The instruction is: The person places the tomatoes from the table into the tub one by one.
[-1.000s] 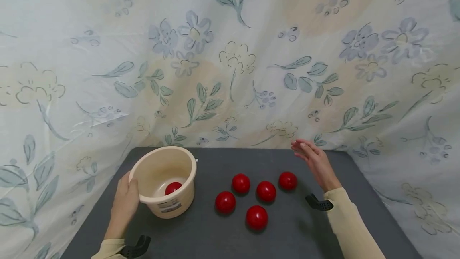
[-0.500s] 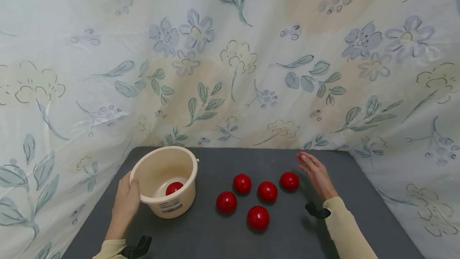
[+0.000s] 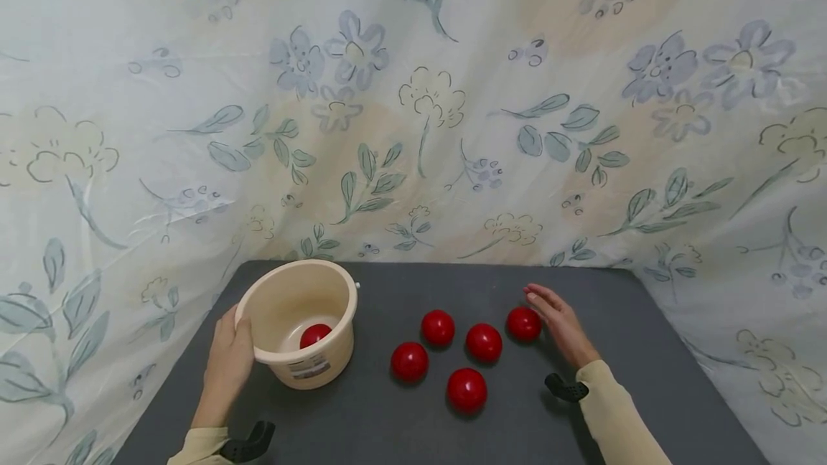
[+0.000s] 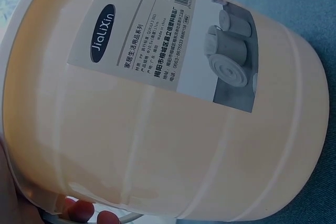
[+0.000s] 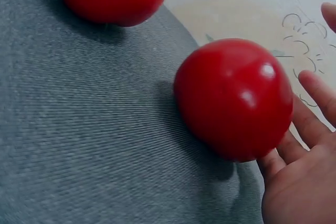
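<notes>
My left hand [image 3: 227,361] grips the left side of a cream plastic bucket [image 3: 336,359], which leans with its mouth toward me. One red ball [image 3: 314,336] lies inside it. In the left wrist view, the bucket's labelled wall [image 4: 157,145] fills most of the picture and a few fingertips [image 4: 81,211] curl under its edge. My right hand [image 3: 563,323] is held beside the rightmost glossy red ball [image 3: 522,326], palm toward it. From the right wrist, that ball [image 5: 233,100] overlaps the spread fingers [image 5: 307,119], which are not curled round it.
Several more red balls lie mid-table, among them a near one [image 3: 467,391], a left one [image 3: 409,362] and a back one [image 3: 438,329]. The dark grey tabletop [image 3: 362,422] ends at a flower-patterned cloth [image 3: 413,128] behind and at both sides.
My right hand has come down and forward from above the table to beside the rightmost ball. The left hand and the bucket hold their place; the view shifts slightly.
</notes>
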Available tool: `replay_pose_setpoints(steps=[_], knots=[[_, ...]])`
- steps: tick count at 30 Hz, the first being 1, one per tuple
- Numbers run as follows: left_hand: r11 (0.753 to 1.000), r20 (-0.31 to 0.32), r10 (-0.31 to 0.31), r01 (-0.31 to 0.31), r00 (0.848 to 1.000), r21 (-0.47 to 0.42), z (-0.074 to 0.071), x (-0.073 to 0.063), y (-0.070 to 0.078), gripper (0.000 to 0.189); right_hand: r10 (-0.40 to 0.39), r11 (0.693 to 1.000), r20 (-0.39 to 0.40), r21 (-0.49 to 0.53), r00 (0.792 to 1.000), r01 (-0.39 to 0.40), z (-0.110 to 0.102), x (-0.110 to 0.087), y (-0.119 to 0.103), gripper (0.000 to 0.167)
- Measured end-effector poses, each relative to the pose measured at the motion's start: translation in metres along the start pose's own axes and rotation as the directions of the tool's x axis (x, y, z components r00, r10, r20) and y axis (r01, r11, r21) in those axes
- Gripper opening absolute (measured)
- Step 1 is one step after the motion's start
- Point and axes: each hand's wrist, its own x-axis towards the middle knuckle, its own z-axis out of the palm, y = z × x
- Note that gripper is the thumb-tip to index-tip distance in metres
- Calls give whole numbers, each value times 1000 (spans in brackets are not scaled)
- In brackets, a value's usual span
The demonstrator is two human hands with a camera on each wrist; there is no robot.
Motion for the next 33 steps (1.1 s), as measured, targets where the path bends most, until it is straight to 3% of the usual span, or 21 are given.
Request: replay_pose_setpoints(steps=[9, 16, 25, 33], knots=[[1000, -17, 0, 0, 1000, -20, 2, 0, 0, 58, 101, 992, -2, -78, 995, -101, 8, 0, 8, 71], [999, -20, 15, -16, 1000, -32, 3, 1, 0, 58, 84, 993, 3, -83, 996, -83, 11, -4, 13, 79], [998, -27, 30, -31, 999, -58, 4, 0, -1, 58, 81, 979, -12, -186, 997, -82, 16, -8, 13, 85], [998, -20, 28, -29, 999, -56, 5, 2, -2, 57, 83, 967, 24, -244, 996, -74, 19, -10, 11, 93]])
